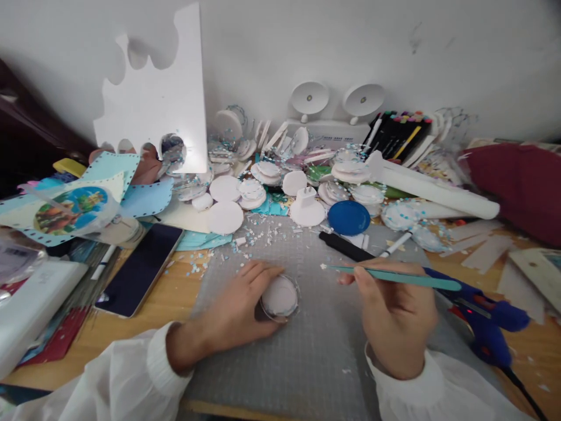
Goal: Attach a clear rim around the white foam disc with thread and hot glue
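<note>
My left hand (239, 307) rests on the grey cutting mat (307, 351) with its fingers curled round a small round white disc in a clear cover (279, 297). My right hand (394, 310) pinches teal tweezers (394, 276). Their tip points left and hangs above the mat, a little right of the disc. A tiny pale bit sits at the tweezer tip (323, 266). Both wrists wear white sleeves.
A blue glue gun (486, 318) lies right of my right hand. A dark phone (140, 269) lies to the left. Behind the mat are many white discs (225, 217), a blue lid (349, 217), a black pen (344, 245), markers (397, 135), a foam board (153, 105) and paper scraps.
</note>
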The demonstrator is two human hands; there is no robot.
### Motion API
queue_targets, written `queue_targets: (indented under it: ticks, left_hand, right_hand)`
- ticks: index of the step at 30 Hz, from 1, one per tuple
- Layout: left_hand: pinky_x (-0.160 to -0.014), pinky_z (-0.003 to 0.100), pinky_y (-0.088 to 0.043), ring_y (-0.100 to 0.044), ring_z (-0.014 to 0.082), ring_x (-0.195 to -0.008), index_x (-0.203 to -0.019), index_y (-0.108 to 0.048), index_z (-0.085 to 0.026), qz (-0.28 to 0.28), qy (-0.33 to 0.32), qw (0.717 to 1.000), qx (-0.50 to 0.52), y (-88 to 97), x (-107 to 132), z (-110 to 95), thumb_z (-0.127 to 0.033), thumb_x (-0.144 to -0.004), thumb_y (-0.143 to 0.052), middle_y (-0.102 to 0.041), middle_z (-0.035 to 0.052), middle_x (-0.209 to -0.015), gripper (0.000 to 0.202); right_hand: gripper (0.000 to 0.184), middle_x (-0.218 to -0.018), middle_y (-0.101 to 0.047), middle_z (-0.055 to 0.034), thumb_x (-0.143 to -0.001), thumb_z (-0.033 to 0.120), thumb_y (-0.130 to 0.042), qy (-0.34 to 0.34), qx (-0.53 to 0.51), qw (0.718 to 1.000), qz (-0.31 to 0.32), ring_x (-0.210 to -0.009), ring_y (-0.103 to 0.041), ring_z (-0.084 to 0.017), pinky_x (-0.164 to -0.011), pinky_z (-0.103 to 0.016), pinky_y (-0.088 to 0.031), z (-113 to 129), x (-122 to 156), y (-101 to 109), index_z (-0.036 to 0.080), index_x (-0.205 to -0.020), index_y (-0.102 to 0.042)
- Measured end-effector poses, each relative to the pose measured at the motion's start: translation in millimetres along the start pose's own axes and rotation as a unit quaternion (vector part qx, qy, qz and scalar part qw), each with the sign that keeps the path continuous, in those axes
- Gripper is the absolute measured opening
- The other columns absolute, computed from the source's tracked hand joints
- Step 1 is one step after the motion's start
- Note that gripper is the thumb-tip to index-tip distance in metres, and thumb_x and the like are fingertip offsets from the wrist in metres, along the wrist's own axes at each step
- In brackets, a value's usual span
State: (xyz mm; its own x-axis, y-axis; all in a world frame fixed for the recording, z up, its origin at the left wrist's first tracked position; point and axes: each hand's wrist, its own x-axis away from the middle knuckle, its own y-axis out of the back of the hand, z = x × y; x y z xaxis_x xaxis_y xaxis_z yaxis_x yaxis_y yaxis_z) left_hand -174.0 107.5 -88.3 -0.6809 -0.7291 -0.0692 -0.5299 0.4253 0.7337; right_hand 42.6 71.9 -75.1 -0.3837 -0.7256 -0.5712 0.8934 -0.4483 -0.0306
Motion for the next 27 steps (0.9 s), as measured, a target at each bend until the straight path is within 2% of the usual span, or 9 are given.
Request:
queue_targets:
  ticks: [3, 7, 14, 27]
  left_hand:
    - [-0.098, 0.044, -0.047, -0.057, 0.0280, -0.114, -0.130, -0.045, -0.023, -0.035, 0.015, 0.998, 0.057, 1.9, 4, 0, -0.032, -0.073, -0.076, -0.059, 0.0109, -0.125, 0.065]
    - [-0.099, 0.039, -0.047, -0.058, 0.0268, -0.116, -0.135, -0.040, -0.028, -0.082, -0.012, 0.986, 0.147, 0.9, 14, 3, -0.029, -0.067, -0.082, -0.058, 0.0087, -0.127, 0.080]
    - [-0.104, 0.036, -0.043, -0.057, 0.0250, -0.117, -0.142, -0.029, -0.028, -0.113, -0.082, 0.963, 0.232, -7.2, 22, 7, -0.015, -0.059, -0.082, -0.057, 0.0096, -0.129, 0.099]
    - [-0.101, 0.038, -0.046, -0.058, 0.0258, -0.114, -0.141, -0.029, -0.027, -0.129, -0.097, 0.952, 0.259, -8.3, 18, 4, -0.015, -0.059, -0.080, -0.058, 0.0109, -0.126, 0.097]
  right_hand:
    - [0.012, -0.076, -0.064, 0.0026, -0.087, 0.009, -0.062, -0.055, -0.048, 0.997, 0.007, -0.057, -0.064, -0.012, -0.057, -0.028, -0.056, 4, 1, 2, 0.021, -0.087, -0.059]
    - [0.010, -0.074, -0.063, 0.0015, -0.090, 0.010, -0.059, -0.096, -0.083, 0.990, 0.058, -0.058, -0.063, -0.012, -0.055, -0.027, -0.056, 11, 6, 1, 0.021, -0.088, -0.058]
    - [0.016, -0.069, -0.062, 0.0008, -0.088, 0.005, -0.056, -0.077, -0.098, 0.982, 0.141, -0.058, -0.062, -0.013, -0.053, -0.027, -0.056, 21, 13, -4, 0.020, -0.090, -0.061]
    - [0.021, -0.073, -0.062, -0.0003, -0.086, 0.002, -0.056, -0.086, -0.111, 0.975, 0.172, -0.061, -0.061, -0.014, -0.053, -0.027, -0.053, 22, 18, -1, 0.021, -0.094, -0.063]
